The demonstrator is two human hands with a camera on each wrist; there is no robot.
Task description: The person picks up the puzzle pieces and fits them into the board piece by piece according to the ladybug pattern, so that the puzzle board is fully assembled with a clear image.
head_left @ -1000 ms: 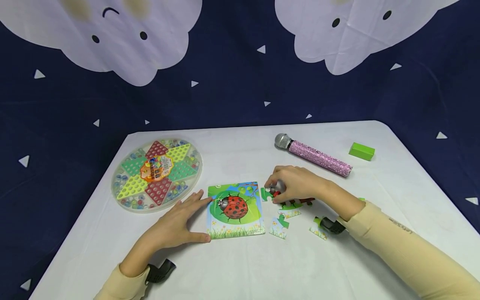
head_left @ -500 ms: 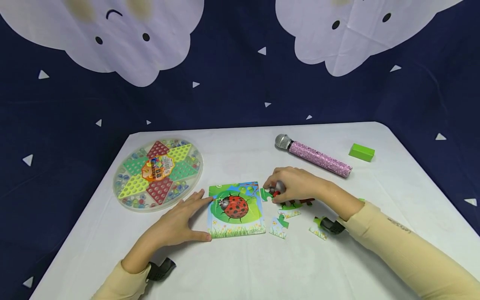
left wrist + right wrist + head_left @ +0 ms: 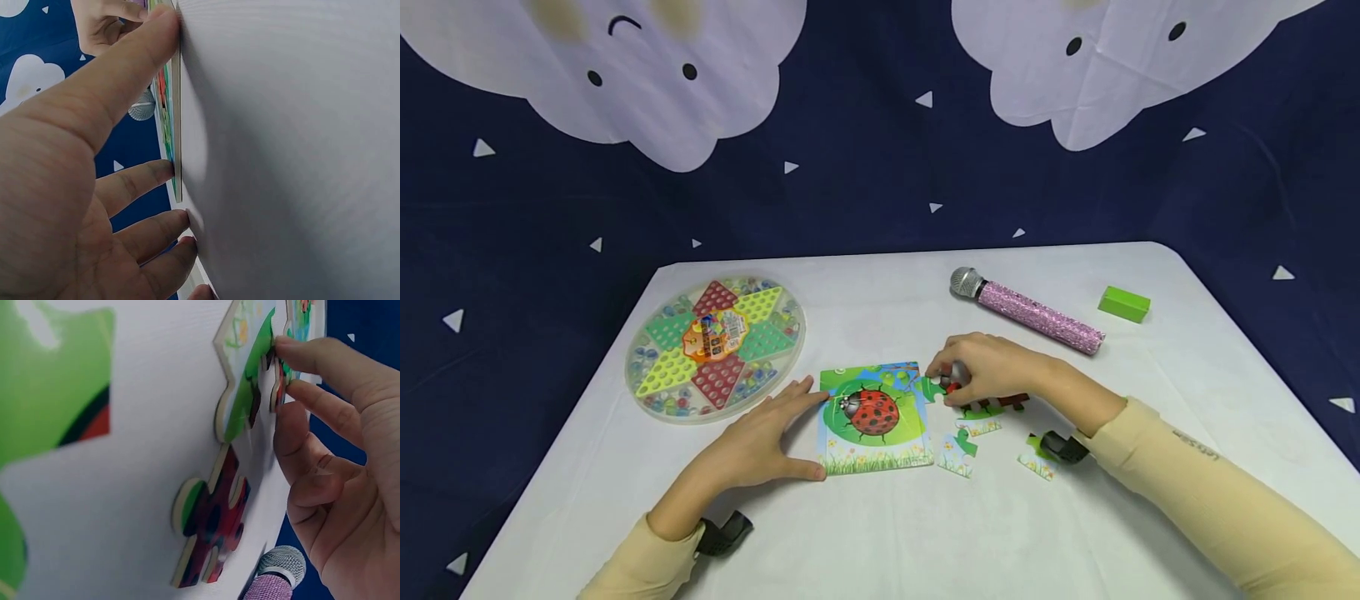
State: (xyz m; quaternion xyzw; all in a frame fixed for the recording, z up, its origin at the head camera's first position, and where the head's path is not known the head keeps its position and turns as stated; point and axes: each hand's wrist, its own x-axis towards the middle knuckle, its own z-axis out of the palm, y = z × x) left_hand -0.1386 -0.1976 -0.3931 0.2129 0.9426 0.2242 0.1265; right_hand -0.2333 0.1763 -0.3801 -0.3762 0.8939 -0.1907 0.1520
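Note:
A square ladybug puzzle board (image 3: 870, 414) lies flat on the table. My left hand (image 3: 758, 446) rests at its left side, fingers spread, with thumb and index fingertip right at the edge. In the left wrist view those fingertips meet the board's thin side. Just right of the board, my right hand (image 3: 992, 364) pinches a jigsaw piece (image 3: 957, 375) with grey and red on it, low over the table. Its thumb and fingers partly hide the piece. A green-edged piece (image 3: 933, 389) sits between it and the board. Beneath the hand lies a red and black piece (image 3: 215, 519).
More loose pieces lie nearby, one with flowers (image 3: 956, 457) and another (image 3: 1036, 460) by the right wrist camera. A Chinese checkers set (image 3: 763, 339) with marbles is at the left. Behind are a pink glitter microphone (image 3: 1037, 315) and a green block (image 3: 1123, 304).
My left hand and the ladybug board have shifted slightly right, bringing the board closer to the green-edged piece. My right hand stays at almost the same spot, pinching the jigsaw piece.

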